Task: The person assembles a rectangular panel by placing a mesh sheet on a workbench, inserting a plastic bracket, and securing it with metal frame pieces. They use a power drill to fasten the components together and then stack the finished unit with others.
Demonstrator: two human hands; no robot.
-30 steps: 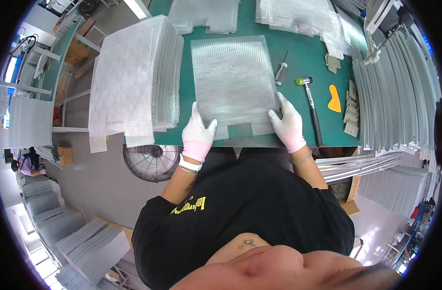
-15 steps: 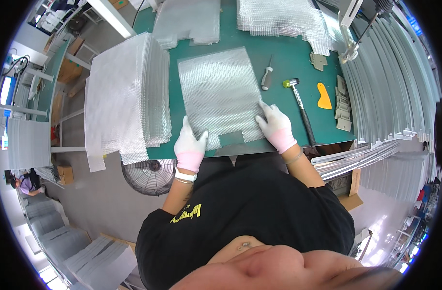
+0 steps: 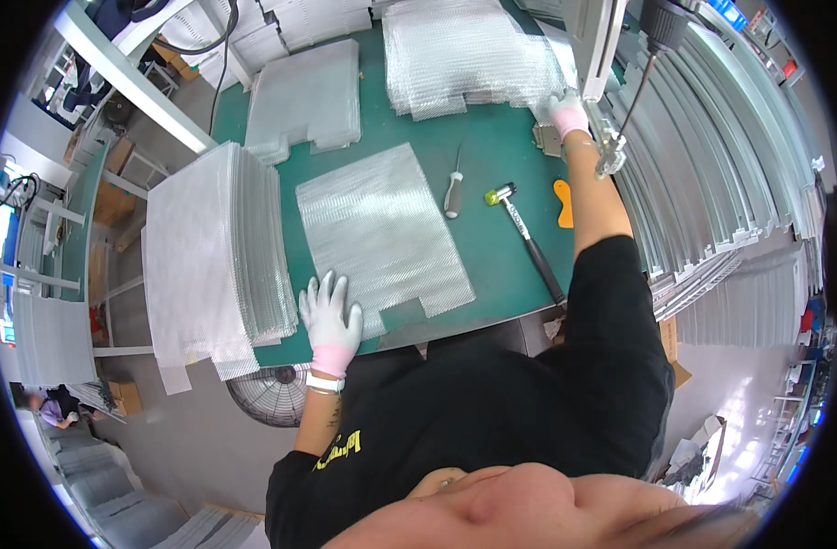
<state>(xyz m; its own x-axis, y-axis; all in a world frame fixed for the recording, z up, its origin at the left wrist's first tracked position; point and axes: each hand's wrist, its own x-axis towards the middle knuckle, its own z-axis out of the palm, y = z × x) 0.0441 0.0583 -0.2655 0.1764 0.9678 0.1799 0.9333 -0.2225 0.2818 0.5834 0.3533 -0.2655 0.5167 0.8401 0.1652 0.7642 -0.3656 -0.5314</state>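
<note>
There are two hands in white, pink-cuffed gloves: one left hand [image 3: 329, 316] and one right hand [image 3: 567, 113]. One green flat-topped table [image 3: 491, 270] bears three piles of silvery mesh sheets [image 3: 194, 256], packed too closely to count singly, and one separate silvery mesh panel [image 3: 377, 224]. It also bears one grey-handled screwdriver [image 3: 453, 195], one black-handled, silver-shafted mallet [image 3: 528, 237] and one orange-yellow flat scraper [image 3: 564, 205]. One round wire-caged fan [image 3: 270, 401] shows.

- Silvery, rectangular, notched mesh sheet [image 3: 377, 224]: metal by look; rough texture, glossy highlights.
- Flat green surface [image 3: 491, 293]: smooth, low sheen.
- White, pink-cuffed left glove [image 3: 329, 322]: matt cloth.
- Flat orange scraper [image 3: 565, 203]: smooth plastic by look.
- Long black-gripped hammer [image 3: 519, 227]: bright metal shaft, matt grip.
</note>
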